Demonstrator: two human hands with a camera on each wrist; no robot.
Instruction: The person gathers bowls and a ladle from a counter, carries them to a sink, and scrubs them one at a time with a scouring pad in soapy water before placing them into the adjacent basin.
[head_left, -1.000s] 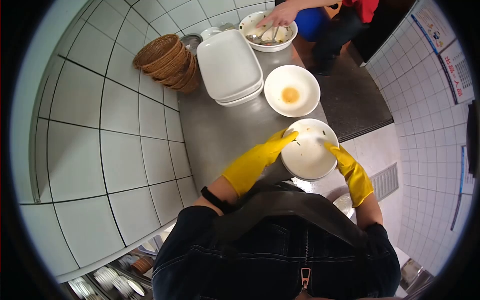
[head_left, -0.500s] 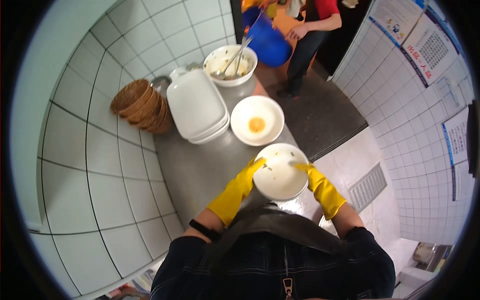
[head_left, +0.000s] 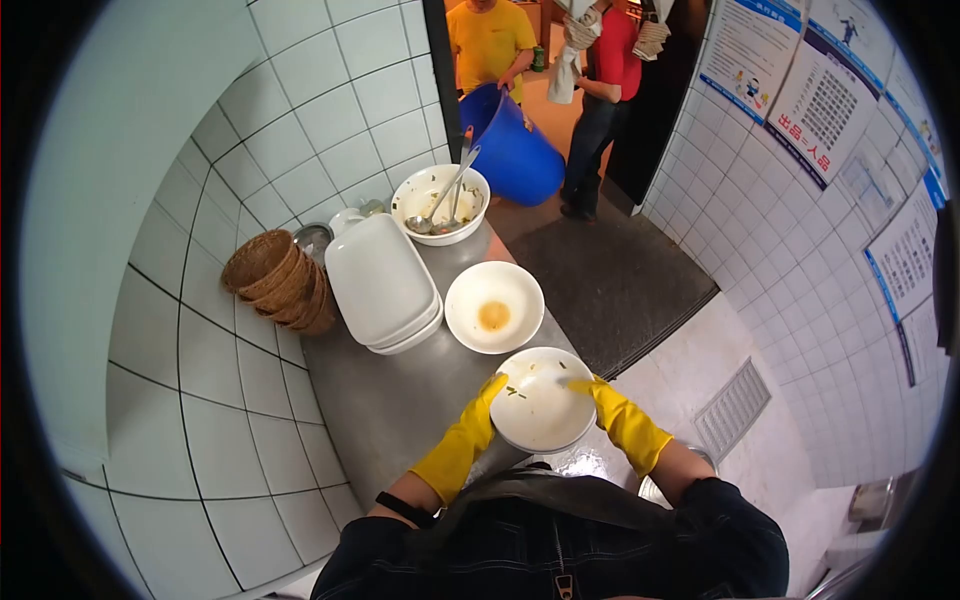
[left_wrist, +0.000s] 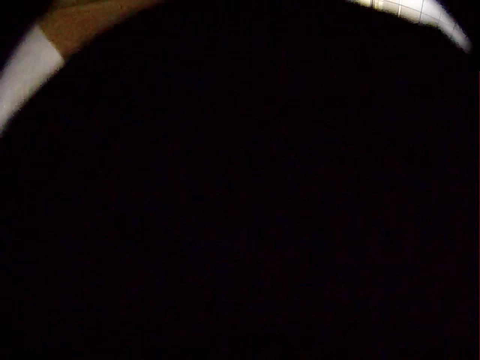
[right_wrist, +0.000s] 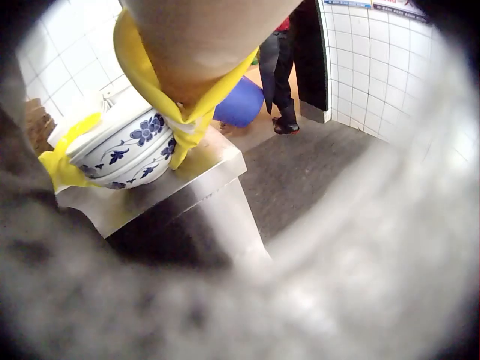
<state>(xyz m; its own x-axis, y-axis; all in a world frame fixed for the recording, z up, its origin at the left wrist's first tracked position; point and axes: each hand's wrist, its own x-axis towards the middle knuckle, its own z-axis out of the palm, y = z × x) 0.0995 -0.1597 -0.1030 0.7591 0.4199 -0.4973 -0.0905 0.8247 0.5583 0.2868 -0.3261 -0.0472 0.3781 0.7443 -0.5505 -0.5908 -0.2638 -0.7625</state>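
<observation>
Two yellow-gloved hands hold a white bowl (head_left: 543, 402) with green scraps inside, near the front of the metal counter. My left hand (head_left: 478, 420) grips its left rim, thumb over the edge; my right hand (head_left: 622, 418) grips the right rim the same way. In the right wrist view, stacked bowls (right_wrist: 129, 150) with blue flowers outside sit between the left glove (right_wrist: 69, 156) and the right glove (right_wrist: 187, 124). The fingers under the bowls are mostly hidden. Almost all of the left wrist view is black.
Beyond stand a bowl with yellowish liquid (head_left: 494, 310), a bowl with ladles (head_left: 440, 228), stacked white trays (head_left: 380, 280) and wicker baskets (head_left: 268, 272). Two people stand past the counter beside a blue bin (head_left: 520, 155). A floor drain (head_left: 733, 404) lies right.
The head view has tilted up, showing both people and more of the blue bin, which was partly out of view. The other person's hand has left the ladle bowl. Both hands still grip the bowl.
</observation>
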